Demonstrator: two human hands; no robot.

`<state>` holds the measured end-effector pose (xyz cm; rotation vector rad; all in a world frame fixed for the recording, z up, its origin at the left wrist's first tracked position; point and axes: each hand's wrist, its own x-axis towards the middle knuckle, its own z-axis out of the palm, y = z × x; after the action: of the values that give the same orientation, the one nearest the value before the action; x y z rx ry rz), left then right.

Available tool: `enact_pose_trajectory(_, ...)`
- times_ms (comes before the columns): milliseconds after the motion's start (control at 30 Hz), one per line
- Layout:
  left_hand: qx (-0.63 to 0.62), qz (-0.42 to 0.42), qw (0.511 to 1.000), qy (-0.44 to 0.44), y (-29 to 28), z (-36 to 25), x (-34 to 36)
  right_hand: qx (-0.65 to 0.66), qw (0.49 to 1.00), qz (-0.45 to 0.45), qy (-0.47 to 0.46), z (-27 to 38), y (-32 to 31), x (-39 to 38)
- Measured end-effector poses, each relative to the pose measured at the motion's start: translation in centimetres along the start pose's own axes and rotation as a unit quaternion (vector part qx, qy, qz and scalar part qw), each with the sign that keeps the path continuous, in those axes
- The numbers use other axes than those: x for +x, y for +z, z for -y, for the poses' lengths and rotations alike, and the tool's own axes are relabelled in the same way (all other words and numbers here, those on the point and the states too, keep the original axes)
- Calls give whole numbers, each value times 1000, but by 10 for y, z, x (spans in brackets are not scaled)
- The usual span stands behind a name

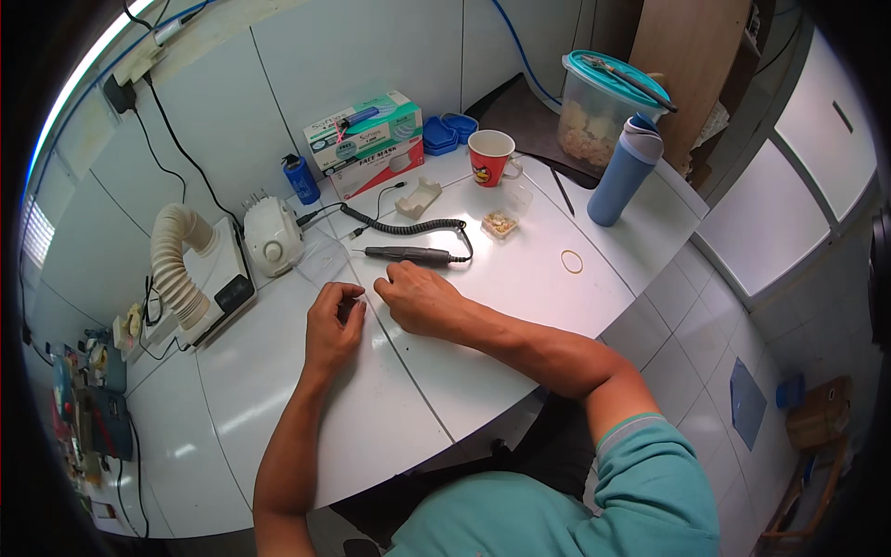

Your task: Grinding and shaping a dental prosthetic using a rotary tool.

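My left hand (336, 325) rests on the white tiled worktop (260, 371), fingers loosely curved and thumb a little apart, with nothing visible in it. Beside it, my right hand (416, 299) has its fingers curled and pressed together; whatever they hold, if anything, is hidden. Just beyond my fingertips lies a dark pen-shaped rotary handpiece (408, 255), its coiled cord running to a white control unit (274, 237). A crumpled clear plastic sheet or bag (323, 262) is near my left hand. A small clear box of pale bits (499, 223) sits right of the handpiece.
A hose machine (181, 269) stands left; stacked boxes (362, 139), a blue bottle (300, 178), blue cases (441, 135), a red mug (487, 162), a lidded tub (589, 121) and a tumbler (617, 186) line the back. A rubber band (571, 252) lies near the worktop's right edge.
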<state>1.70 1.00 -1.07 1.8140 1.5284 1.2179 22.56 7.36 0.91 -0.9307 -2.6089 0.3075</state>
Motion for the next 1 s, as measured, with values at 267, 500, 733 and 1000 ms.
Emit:
enact_pose_trajectory(267, 15, 1, 1000, 1, 1, 8, 1, 27, 999, 4, 31, -10, -4, 2)
enact_pose_trajectory(500, 12, -24, 1000, -11, 6, 6, 3, 42, 999, -15, 21, -15, -12, 0)
enact_pose_trajectory(733, 47, -8, 999, -1, 6, -10, -1, 57, 998, 5, 18, -20, -14, -3)
enact_pose_trajectory(1000, 41, 16, 999, -5, 3, -12, 0, 111, 992, -33, 40, -26, -13, -6)
